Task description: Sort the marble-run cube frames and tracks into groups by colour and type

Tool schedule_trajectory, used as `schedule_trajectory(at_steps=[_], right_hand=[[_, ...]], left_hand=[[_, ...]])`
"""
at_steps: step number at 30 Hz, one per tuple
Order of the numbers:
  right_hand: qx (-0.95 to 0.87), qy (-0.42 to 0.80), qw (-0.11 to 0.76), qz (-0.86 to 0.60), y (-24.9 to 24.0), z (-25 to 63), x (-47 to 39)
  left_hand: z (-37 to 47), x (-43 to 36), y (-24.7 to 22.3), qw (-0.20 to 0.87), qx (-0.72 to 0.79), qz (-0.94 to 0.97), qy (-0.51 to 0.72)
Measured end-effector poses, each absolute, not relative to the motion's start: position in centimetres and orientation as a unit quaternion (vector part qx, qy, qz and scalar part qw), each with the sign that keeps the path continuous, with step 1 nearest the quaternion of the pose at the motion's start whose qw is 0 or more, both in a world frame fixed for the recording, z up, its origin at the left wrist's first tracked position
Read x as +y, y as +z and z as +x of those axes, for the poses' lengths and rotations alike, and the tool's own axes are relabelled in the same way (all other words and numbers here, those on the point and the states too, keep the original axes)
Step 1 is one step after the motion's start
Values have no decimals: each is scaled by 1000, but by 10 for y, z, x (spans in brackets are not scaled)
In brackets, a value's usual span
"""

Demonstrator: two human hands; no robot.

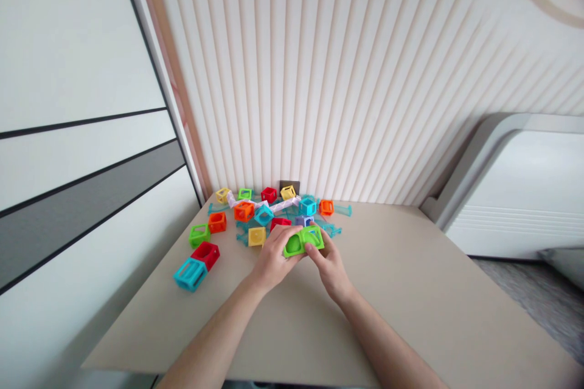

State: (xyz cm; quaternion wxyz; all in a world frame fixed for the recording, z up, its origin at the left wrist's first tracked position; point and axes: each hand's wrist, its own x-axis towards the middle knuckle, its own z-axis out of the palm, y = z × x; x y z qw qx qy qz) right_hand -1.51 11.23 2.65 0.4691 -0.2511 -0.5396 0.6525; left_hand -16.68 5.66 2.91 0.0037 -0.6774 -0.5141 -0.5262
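Observation:
Two bright green hollow cube blocks (pixel 294 244) are held side by side above the table; whether they are locked together I cannot tell. My left hand (pixel 272 257) is closed around the left end of the pair. On the right end, my right hand (pixel 333 267) grips with its thumb across the front face. A yellow block (pixel 257 236) lies just left of my left hand. Partly hidden behind my hands are a red block (pixel 280 223) and a purple block (pixel 305 221).
Left on the table (pixel 401 292), a blue block (pixel 190 274) touches a red one (pixel 210 253). Green (pixel 199 235) and orange (pixel 217 222) blocks sit behind them. Several more blocks, translucent teal pieces (pixel 329 230) and pale track-like strips (pixel 285 205) are spread toward the ribbed wall (pixel 310 73).

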Motion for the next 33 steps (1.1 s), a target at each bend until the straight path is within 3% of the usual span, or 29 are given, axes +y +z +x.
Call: schedule_trajectory(at_steps=[33], right_hand=[[-558, 673, 440, -204, 14, -15, 110]], left_hand=[[-170, 60, 22, 70, -431, -709, -553]])
